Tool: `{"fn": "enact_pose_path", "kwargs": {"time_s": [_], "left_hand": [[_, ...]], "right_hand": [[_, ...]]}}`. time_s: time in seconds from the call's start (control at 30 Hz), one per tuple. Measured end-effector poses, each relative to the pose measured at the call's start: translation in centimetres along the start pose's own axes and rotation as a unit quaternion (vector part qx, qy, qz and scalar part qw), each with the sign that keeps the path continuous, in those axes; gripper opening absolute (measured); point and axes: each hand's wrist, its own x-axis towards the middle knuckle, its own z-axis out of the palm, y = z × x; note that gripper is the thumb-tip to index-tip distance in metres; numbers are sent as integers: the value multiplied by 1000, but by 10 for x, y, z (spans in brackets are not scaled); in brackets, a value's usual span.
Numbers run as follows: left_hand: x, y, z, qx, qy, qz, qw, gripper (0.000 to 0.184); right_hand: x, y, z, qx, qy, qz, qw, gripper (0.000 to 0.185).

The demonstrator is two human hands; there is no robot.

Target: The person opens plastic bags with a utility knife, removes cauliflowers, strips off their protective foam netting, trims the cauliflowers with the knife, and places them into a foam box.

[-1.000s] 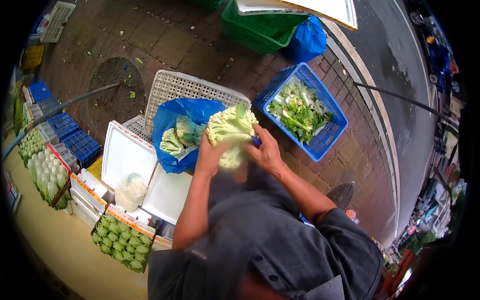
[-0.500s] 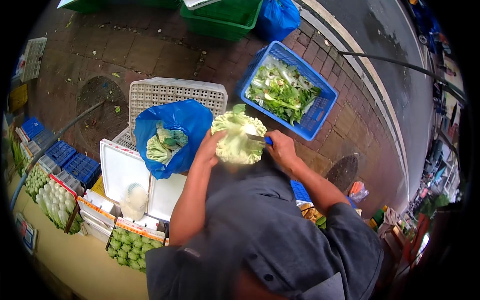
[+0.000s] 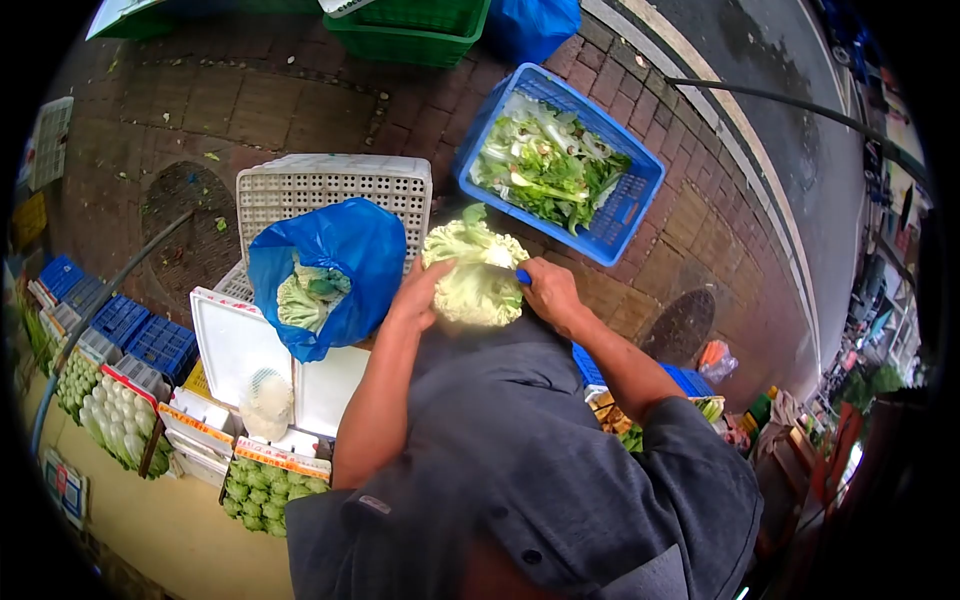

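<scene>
A pale cauliflower (image 3: pixel 476 280) is held in front of my body with its stem side facing up. My left hand (image 3: pixel 415 292) grips its left edge. In my right hand (image 3: pixel 552 290) is a knife (image 3: pixel 522 276) with a blue handle, its blade lying against the cauliflower near the stem. To the left, a blue plastic bag (image 3: pixel 372 245) stands open with cut cauliflower (image 3: pixel 310 298) inside. Beyond my right hand sits a blue crate (image 3: pixel 640 190) holding leafy green trimmings (image 3: pixel 545 165).
A white perforated crate (image 3: pixel 335 180) stands behind the bag. White foam boxes (image 3: pixel 240 335) and vegetable displays (image 3: pixel 265 495) line the left. Green crates (image 3: pixel 410 30) and a blue bag (image 3: pixel 535 25) are at the back. A road (image 3: pixel 760 120) runs along the right.
The knife has shifted in toward the cauliflower, with my right hand slightly to the left. The surroundings have shifted a little left in view as my head moved.
</scene>
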Motion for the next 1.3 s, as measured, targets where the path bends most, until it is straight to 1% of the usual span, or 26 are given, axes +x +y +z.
{"fn": "enact_pose_path", "kwargs": {"time_s": [0.13, 0.27, 0.37, 0.43, 0.53, 0.57, 0.6, 0.63, 0.67, 0.73, 0.8, 0.83, 0.87, 0.97, 1.0, 1.07, 1.1, 1.13, 1.2, 1.23, 1.3], "left_hand": [[4, 0, 12, 29, 4, 6, 1000, 57], [11, 0, 24, 38, -23, 18, 999, 57], [13, 0, 37, 36, 7, 19, 999, 56], [17, 0, 38, 45, 0, 10, 999, 56], [15, 6, 42, 72, -19, 1, 997, 56], [12, 8, 43, 82, -24, 1, 996, 56], [8, 11, 49, 85, -3, 2, 996, 56], [9, 7, 49, 78, -5, 0, 997, 57], [10, 3, 48, 73, -7, -2, 997, 57], [24, 11, 51, 75, -16, 16, 997, 58], [23, 7, 51, 92, -21, 17, 995, 59], [24, 9, 56, 97, -22, 22, 995, 60], [23, 10, 60, 102, -22, 26, 994, 61], [17, 12, 67, 116, -15, 35, 993, 63], [17, 11, 68, 120, -13, 38, 992, 63], [18, 10, 66, 118, -26, 43, 992, 65], [19, 10, 67, 118, -34, 46, 991, 66], [19, 10, 68, 126, -29, 50, 990, 62], [18, 10, 68, 140, -16, 62, 988, 56], [19, 11, 67, 134, -23, 63, 989, 56], [17, 13, 67, 124, -39, 61, 990, 57]], "right_hand": [[-3, 19, 0, -12, -19, 20, 1000, 18], [-8, 20, -2, -7, 2, 79, 997, 19], [-6, 28, 4, 0, 25, 101, 995, 18], [-6, 33, 4, 4, 32, 112, 993, 19], [-18, 70, -1, -39, -46, 227, 972, 21], [-26, 81, -2, -32, -35, 230, 972, 23], [-25, 84, -3, -31, -8, 233, 972, 21], [-36, 85, -4, -30, 15, 242, 970, 19], [-49, 81, -3, -11, 42, 218, 975, 21], [-38, 60, -11, 27, 104, 151, 983, 24], [-35, 29, -21, 34, 76, 120, 989, 27], [-28, 22, -23, 34, 67, 102, 992, 28], [-23, 19, -20, 20, 53, 103, 993, 27], [-14, 17, -23, -3, 3, 156, 988, 26], [-13, 22, -20, 5, 26, 163, 986, 21], [-17, 65, 3, 30, 13, 270, 962, 21], [-16, 75, 2, 42, 9, 322, 946, 21], [-21, 82, 0, 19, 30, 356, 934, 22], [-26, 80, -3, 46, 58, 318, 945, 27], [-27, 69, -11, 61, 71, 301, 949, 30], [-20, 51, -23, 104, 69, 260, 958, 29]]}}
